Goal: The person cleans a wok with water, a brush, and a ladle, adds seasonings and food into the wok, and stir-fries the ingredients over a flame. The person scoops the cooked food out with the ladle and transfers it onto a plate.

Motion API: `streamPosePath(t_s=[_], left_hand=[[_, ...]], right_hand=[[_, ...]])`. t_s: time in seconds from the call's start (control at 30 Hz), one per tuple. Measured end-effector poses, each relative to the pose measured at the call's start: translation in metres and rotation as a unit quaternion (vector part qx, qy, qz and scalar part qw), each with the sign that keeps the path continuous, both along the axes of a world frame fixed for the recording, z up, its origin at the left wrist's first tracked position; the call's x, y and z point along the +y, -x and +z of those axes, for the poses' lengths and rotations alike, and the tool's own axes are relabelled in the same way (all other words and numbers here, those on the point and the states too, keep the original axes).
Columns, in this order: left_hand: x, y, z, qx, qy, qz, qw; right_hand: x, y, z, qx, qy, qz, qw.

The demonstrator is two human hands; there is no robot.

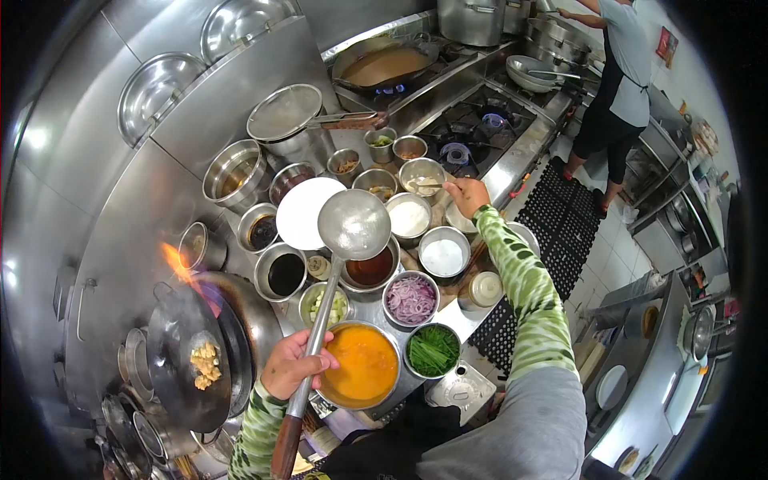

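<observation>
My left hand (pixel 298 366) is closed around the shaft of a large metal ladle (pixel 354 224) with a wooden handle end. Its bowl hangs over the seasoning containers and partly covers a white plate (pixel 304 216). Off to the right, my right hand (pixel 468 194) pinches a small spoon (pixel 430 186) that dips into a metal bowl of pale contents (pixel 422 176). Bowls of white powder (pixel 410 216) stand close by. Below the ladle is a pot of beaten egg (pixel 362 364). Left of me, a black wok (pixel 188 352) holds golden cooked pieces (pixel 206 366).
A flame (pixel 178 262) rises behind the wok. Bowls of sliced onion (pixel 410 298), chopped greens (pixel 433 350) and dark sauce (pixel 286 274) crowd the counter. Lit burners (pixel 456 154) and a wok of brown liquid (pixel 386 66) lie farther back. Another person (pixel 628 72) stands at the upper right.
</observation>
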State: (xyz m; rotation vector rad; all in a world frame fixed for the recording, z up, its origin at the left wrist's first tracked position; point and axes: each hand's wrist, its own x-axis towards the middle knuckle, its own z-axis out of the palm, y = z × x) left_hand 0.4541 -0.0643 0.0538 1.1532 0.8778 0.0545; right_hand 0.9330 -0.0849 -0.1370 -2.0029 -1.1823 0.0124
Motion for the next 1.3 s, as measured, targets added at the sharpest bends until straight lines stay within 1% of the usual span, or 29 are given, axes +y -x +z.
streamPosePath(t_s=[0.03, 0.07, 0.1, 0.17, 0.2, 0.27, 0.37, 0.43, 0.53, 0.6, 0.63, 0.67, 0.7, 0.77, 0.8, 0.83, 0.9, 0.93, 1.0, 1.03, 1.1, 1.13, 1.17, 1.2, 1.23, 1.3], left_hand=[[0.001, 0.0, 0.001, 0.001, -0.001, -0.001, 1.0], [0.003, 0.0, 0.0, 0.0, -0.001, -0.003, 1.0], [0.005, 0.0, -0.001, -0.002, -0.001, -0.005, 1.0], [0.007, -0.004, -0.003, -0.002, -0.002, -0.012, 1.0], [0.008, -0.006, -0.003, 0.0, -0.005, -0.015, 1.0], [0.011, -0.011, -0.005, 0.0, -0.008, -0.016, 1.0], [0.018, -0.022, -0.014, -0.009, -0.009, -0.023, 1.0], [0.024, -0.032, -0.016, -0.015, -0.015, -0.041, 0.999], [0.029, -0.05, -0.023, -0.024, -0.029, -0.055, 0.998], [0.031, -0.06, -0.027, -0.025, -0.036, -0.063, 0.997], [0.03, -0.065, -0.027, -0.029, -0.021, -0.063, 0.997], [0.029, -0.07, -0.027, -0.032, -0.006, -0.063, 0.997], [0.029, -0.071, -0.028, -0.036, 0.01, -0.063, 0.997], [0.026, -0.064, -0.031, -0.057, 0.033, -0.069, 0.995], [0.021, -0.058, -0.027, -0.064, 0.039, -0.066, 0.995], [0.015, -0.052, -0.024, -0.071, 0.044, -0.063, 0.995], [0.009, -0.032, -0.021, -0.093, 0.059, -0.051, 0.993], [0.006, -0.018, -0.021, -0.107, 0.065, -0.047, 0.991], [-0.005, 0.009, -0.016, -0.133, 0.083, -0.016, 0.988], [-0.008, 0.019, -0.014, -0.147, 0.086, -0.017, 0.985], [-0.014, 0.054, -0.007, -0.164, 0.083, 0.015, 0.983], [-0.018, 0.067, -0.009, -0.214, 0.082, 0.036, 0.973], [-0.022, 0.073, -0.015, -0.263, 0.074, 0.057, 0.96], [-0.029, 0.077, -0.02, -0.288, 0.03, 0.098, 0.952], [-0.034, 0.079, -0.025, -0.312, -0.017, 0.131, 0.941], [-0.045, 0.086, -0.03, -0.336, -0.083, 0.214, 0.913]], right_hand=[[-0.003, 0.002, 0.004, 0.029, 0.001, -0.008, 1.0], [-0.005, 0.001, 0.002, 0.025, 0.001, -0.013, 1.0], [-0.005, -0.003, -0.007, 0.099, -0.014, -0.024, 0.995], [-0.003, -0.006, -0.019, 0.243, -0.045, -0.047, 0.968], [-0.005, -0.01, -0.024, 0.3, -0.071, -0.063, 0.949], [-0.012, -0.003, -0.012, 0.411, -0.122, -0.091, 0.899], [-0.029, -0.007, 0.003, 0.481, -0.133, -0.105, 0.86], [-0.039, -0.004, 0.018, 0.495, -0.156, -0.1, 0.849], [-0.061, 0.012, 0.053, 0.516, -0.192, -0.069, 0.832], [-0.073, 0.027, 0.081, 0.445, -0.197, -0.061, 0.871], [-0.078, 0.034, 0.088, 0.41, -0.197, -0.055, 0.889], [-0.084, 0.041, 0.095, 0.275, -0.227, -0.069, 0.932], [-0.098, 0.046, 0.108, 0.073, -0.191, -0.103, 0.973], [-0.117, 0.053, 0.113, -0.097, -0.085, -0.147, 0.981], [-0.124, 0.052, 0.101, -0.098, -0.037, -0.148, 0.983], [-0.127, 0.052, 0.085, -0.076, -0.021, -0.126, 0.989], [-0.128, 0.047, 0.042, -0.096, 0.068, -0.1, 0.988], [-0.128, 0.053, 0.039, -0.033, 0.113, -0.094, 0.989], [-0.144, 0.065, 0.039, -0.141, 0.092, -0.125, 0.978], [-0.148, 0.083, 0.059, -0.194, 0.073, -0.131, 0.969], [-0.153, 0.144, 0.123, -0.132, 0.01, -0.091, 0.987], [-0.154, 0.183, 0.144, 0.028, -0.067, -0.028, 0.997], [-0.157, 0.224, 0.154, 0.195, -0.127, 0.033, 0.972], [-0.166, 0.266, 0.151, 0.287, -0.104, 0.156, 0.939], [-0.171, 0.306, 0.151, 0.367, -0.076, 0.271, 0.886], [-0.168, 0.403, 0.174, 0.423, 0.005, 0.418, 0.804]])
